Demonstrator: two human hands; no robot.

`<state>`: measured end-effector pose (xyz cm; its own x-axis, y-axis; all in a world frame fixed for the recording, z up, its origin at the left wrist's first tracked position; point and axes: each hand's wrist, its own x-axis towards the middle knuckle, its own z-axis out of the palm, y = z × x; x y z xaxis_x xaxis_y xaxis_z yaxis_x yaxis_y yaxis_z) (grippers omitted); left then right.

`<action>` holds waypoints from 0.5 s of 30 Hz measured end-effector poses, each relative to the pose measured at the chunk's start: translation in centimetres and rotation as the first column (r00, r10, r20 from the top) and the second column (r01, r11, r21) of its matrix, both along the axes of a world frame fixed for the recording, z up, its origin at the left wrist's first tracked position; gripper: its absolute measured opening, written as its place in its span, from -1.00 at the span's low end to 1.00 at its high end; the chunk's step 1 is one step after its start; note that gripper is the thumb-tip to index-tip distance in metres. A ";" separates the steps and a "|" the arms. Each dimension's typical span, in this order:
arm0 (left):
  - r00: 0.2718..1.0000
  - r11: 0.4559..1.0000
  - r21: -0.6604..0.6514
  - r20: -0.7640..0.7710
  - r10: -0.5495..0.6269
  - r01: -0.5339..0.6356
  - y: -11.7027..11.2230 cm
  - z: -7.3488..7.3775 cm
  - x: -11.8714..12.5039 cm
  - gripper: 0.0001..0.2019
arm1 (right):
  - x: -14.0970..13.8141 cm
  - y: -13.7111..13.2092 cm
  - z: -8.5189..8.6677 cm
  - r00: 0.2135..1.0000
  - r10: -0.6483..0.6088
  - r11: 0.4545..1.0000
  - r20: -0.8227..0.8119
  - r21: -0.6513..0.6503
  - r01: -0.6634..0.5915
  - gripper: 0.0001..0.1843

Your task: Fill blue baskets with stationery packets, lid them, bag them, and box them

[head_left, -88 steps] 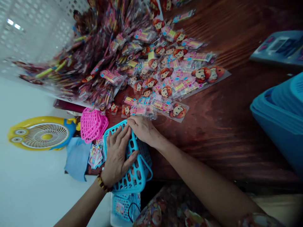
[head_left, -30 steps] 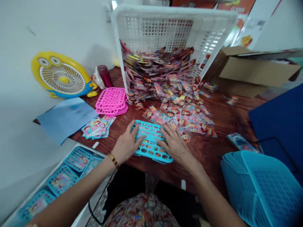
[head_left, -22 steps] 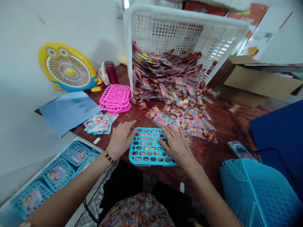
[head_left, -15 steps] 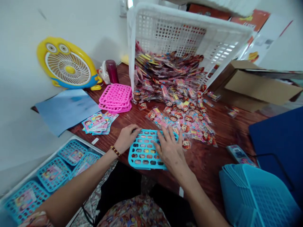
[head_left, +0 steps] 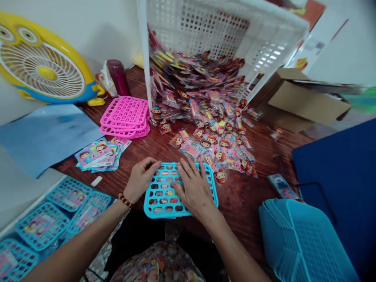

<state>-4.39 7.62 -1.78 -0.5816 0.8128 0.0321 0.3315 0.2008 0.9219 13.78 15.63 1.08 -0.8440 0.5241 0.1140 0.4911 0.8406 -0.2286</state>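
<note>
A turquoise plastic basket (head_left: 160,192) with a slotted lid lies on the table in front of me, small packaged pieces showing through the slots. At its far left corner my left hand (head_left: 142,176) is closed, fingers bent against the edge. My right hand (head_left: 194,186) rests flat on the lid's right half, fingers stretched and covering part of it. Beyond the basket spreads a heap of small bagged items (head_left: 217,145) with cartoon heads, spilling from a tipped white crate (head_left: 273,43).
Pink slotted lids (head_left: 125,117) and picture cards (head_left: 100,154) lie to the left, near a yellow fan (head_left: 47,72) and a dark red bottle (head_left: 118,78). Lidded turquoise baskets (head_left: 42,225) fill a bin at lower left. Nested turquoise baskets (head_left: 311,235) and a cardboard box (head_left: 305,102) stand right.
The view has shifted, so most things sit further left in the picture. Both hands stay on the turquoise basket, the right one still flat on its lid.
</note>
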 end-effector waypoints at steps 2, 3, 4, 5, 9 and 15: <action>0.973 1.000 -0.005 -0.231 -0.022 0.022 -0.3 0.6 -0.2 -0.70 | 0.5 0.1 0.2 1.000 0.022 1.000 -0.020 -0.021 -0.022 -0.39; 0.925 0.999 -0.019 -0.377 -0.041 0.037 -0.4 1.2 -0.1 -0.69 | 0.8 0.3 0.4 0.999 0.029 0.999 -0.039 -0.036 -0.031 -0.40; 0.854 0.998 -0.038 -0.516 -0.067 0.056 -0.5 1.8 0.3 -0.68 | 1.2 0.6 0.7 0.997 0.025 0.998 -0.069 -0.051 -0.029 -0.42; 0.774 0.995 -0.060 -0.625 -0.099 0.079 -0.6 2.5 0.8 -0.68 | 1.6 1.2 1.0 0.994 0.002 0.998 -0.108 -0.066 -0.009 -0.45; 0.572 0.957 -0.153 -0.775 -0.270 0.246 -0.7 4.3 4.9 -0.68 | 3.0 4.8 1.5 0.935 -0.265 0.950 -0.237 -0.233 0.210 -0.50; 0.479 0.932 -0.280 -0.801 -0.359 0.231 -0.1 3.1 8.2 -0.48 | 1.9 9.1 -0.7 0.908 -0.411 0.745 -0.085 -0.604 0.281 -0.50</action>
<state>3.84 7.53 1.35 -0.0637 0.9648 0.2553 0.9859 0.0211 0.1663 15.69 24.77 0.35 -0.5832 0.7974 -0.1552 0.6110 0.3047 -0.7307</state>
